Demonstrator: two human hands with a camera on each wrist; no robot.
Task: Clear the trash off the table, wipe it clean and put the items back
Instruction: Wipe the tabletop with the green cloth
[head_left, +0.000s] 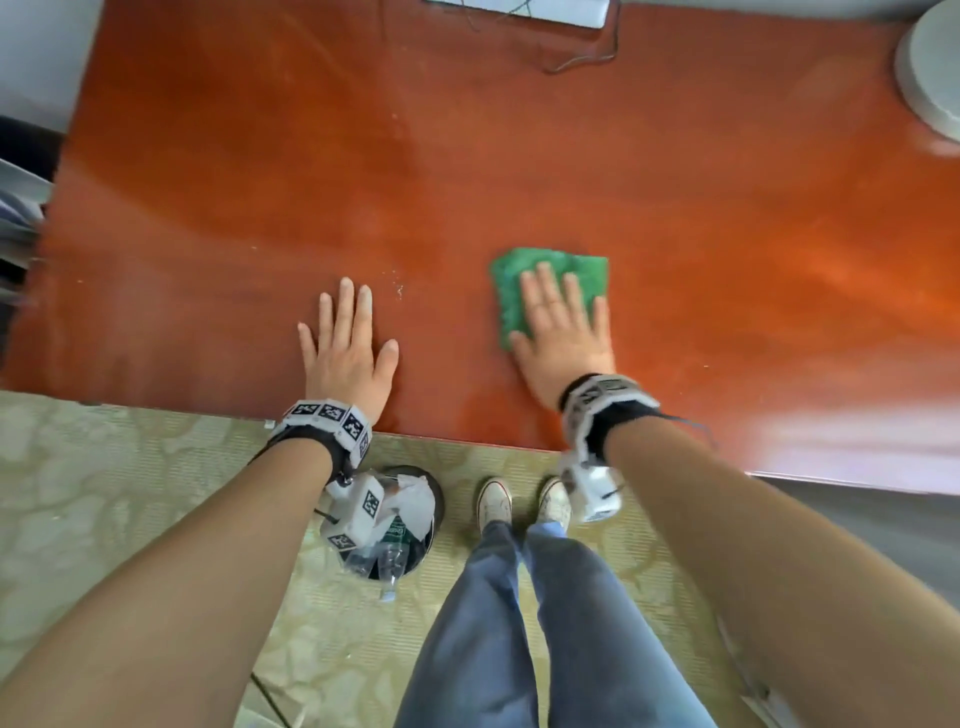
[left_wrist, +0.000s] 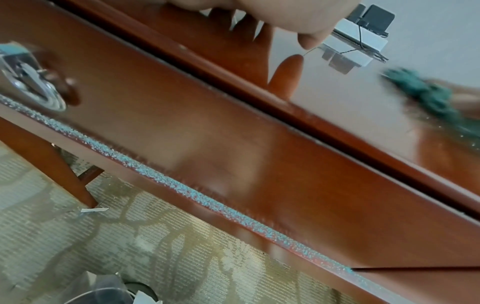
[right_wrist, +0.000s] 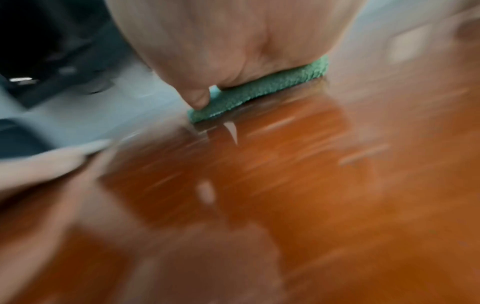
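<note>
The left hand (head_left: 347, 349) lies flat on the red-brown worktop (head_left: 467, 156) close to its near edge, fingers straight and slightly spread, its grip released and holding nothing. Just right of its fingertips a few pale crumbs (head_left: 399, 291) speckle the surface. Below that hand, on the patterned carpet (head_left: 104, 467) beside the near edge, stands a round trash bin (head_left: 415, 525) with crumpled paper and clear plastic bottles in it.

Farther right, still near the near edge, the right hand (head_left: 563, 332) presses down on a folded green cloth (head_left: 587, 270) with flat, straight fingers; its grip is released too, the palm simply bearing on the fabric. The cloth lies flat on the worktop, and its far and left sides stick out past the fingers. The right wrist view is blurred but shows the thumb (right_wrist: 200, 96) resting on the cloth's edge.

At the far edge sits a white device (head_left: 550, 10) with a thin wire (head_left: 597, 57) looping onto the worktop. A pale round object (head_left: 930, 73) occupies the far right corner.
</note>
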